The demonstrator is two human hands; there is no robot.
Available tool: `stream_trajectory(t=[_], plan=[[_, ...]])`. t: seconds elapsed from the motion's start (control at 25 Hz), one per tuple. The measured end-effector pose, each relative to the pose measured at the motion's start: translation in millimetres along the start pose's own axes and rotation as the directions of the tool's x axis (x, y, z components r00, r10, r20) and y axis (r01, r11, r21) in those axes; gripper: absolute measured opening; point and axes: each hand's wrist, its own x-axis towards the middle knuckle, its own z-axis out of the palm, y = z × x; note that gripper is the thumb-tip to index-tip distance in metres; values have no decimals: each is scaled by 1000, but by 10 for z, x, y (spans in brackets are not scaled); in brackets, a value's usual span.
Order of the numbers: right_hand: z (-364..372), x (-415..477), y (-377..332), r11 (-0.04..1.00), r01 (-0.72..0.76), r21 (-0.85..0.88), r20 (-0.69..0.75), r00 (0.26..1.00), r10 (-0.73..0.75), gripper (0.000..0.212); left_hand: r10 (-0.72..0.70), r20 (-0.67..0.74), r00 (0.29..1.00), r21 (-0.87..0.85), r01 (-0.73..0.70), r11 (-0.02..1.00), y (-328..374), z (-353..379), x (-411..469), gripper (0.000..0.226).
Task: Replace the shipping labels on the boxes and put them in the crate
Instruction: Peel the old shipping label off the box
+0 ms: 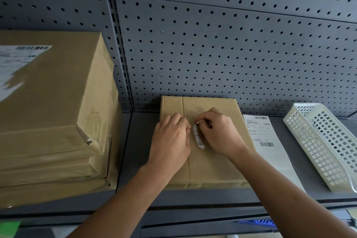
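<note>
Hands meet atop the brown box (210,170) on the grey shelf (138,160). The right hand (219,133) pinches the top of a curled label strip (199,139), which trails toward 6 o'clock from the pinch. At its 9 o'clock the left hand (170,138) curls; whether it grips, I cannot tell.

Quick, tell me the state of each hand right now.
Left hand: fingers curled on the box beside the label; grip cannot be told.
Right hand: pinches the curled label.
</note>
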Motion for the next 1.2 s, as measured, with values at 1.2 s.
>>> stream_trajectory(t=[1.2], plan=[[-17,14,20,1000,19,6,57,998,-20,20,5,5,1000,24,-5,1000,21,-20,2,7]])
